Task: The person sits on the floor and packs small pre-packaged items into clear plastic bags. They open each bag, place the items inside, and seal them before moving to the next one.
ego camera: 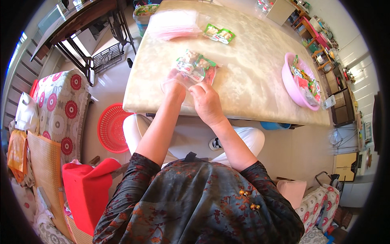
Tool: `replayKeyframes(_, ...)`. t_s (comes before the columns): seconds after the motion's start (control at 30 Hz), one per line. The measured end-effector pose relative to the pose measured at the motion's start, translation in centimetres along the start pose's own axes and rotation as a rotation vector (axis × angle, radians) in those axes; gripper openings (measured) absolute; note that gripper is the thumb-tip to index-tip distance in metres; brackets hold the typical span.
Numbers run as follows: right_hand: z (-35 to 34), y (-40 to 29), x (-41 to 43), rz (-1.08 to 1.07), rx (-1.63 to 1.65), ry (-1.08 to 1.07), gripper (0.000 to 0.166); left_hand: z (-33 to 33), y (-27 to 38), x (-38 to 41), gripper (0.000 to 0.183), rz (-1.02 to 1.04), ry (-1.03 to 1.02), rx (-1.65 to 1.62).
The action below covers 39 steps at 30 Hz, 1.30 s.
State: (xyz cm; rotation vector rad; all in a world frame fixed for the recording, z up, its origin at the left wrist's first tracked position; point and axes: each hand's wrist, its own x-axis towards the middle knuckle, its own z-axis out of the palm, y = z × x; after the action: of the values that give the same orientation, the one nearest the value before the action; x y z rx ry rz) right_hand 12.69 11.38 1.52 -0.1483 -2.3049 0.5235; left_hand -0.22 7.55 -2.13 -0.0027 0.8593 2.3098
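Note:
On the table before me lies a clear plastic bag (pixel 186 80) with several green-and-white food packets (pixel 196 65) in it. My left hand (pixel 174 84) reaches in at the bag's near mouth, and thin film wraps round its wrist. Its fingers are largely hidden against the packets, so their grip is unclear. Beside it, my right hand (pixel 205 99) pinches the near right edge of the bag between thumb and curled fingers. Beyond the bag, two green-edged packets (pixel 218 33) lie side by side, right of a stack of pinkish clear bags (pixel 173 26).
A pink basin (pixel 286 74) holding mixed packets stands at the right of the marbled table (pixel 256 61). Behind the table's far left corner is a filled bucket (pixel 142 23). On the floor at left sits a red plastic basket (pixel 111 128), near a patterned covered seat (pixel 62 103).

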Motion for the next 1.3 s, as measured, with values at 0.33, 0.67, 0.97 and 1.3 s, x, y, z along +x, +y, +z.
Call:
replayKeyframes(0.33, 0.1, 0.7, -2.6, 0.028, -0.171, -0.068, 0.024, -3.8, 3.4, -10.4, 0.026, 0.033, 0.045, 0.735)
replayKeyframes(0.67, 0.8, 1.1, -4.9, -0.066, -0.142, -0.11, 0.009, -6.2, 8.0, -6.8, 0.025, 0.909, -0.443, 2.054)
replayKeyframes(0.97, -1.1, 2.2, -6.5, -0.159, -0.214, -0.047, 0.02, -8.5, 7.3, -8.7, 0.041, 1.048, -0.558, 2.029)
replayKeyframes(1.3, -3.5, 2.6, -7.6, -0.143, -0.047, -0.134, 0.013, -9.6, 6.1, -9.1, 0.026, 1.121, -0.56, 2.061)
